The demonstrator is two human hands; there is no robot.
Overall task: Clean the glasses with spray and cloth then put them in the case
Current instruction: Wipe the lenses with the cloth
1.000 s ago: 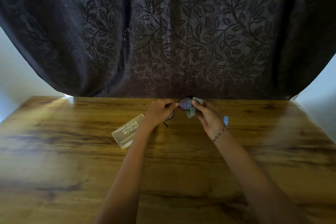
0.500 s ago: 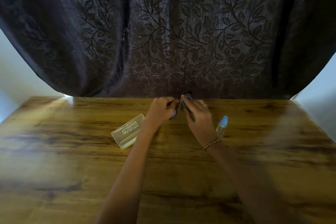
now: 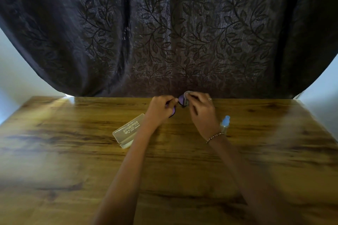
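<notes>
Glasses [image 3: 181,99] between left hand [image 3: 159,110] and right hand [image 3: 202,112], cloth [image 3: 187,95] in the right.

Wooden table [image 3: 73,151], dark leaf-patterned curtain [image 3: 164,33] behind, pale wall [image 3: 16,78]

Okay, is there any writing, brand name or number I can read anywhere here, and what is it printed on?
Glasses case: a few lines of dark print on the lid, upside down from this view, too small and blurred to read.
Spray bottle: no label or print visible.
Glasses and cloth: no marking visible.
</notes>
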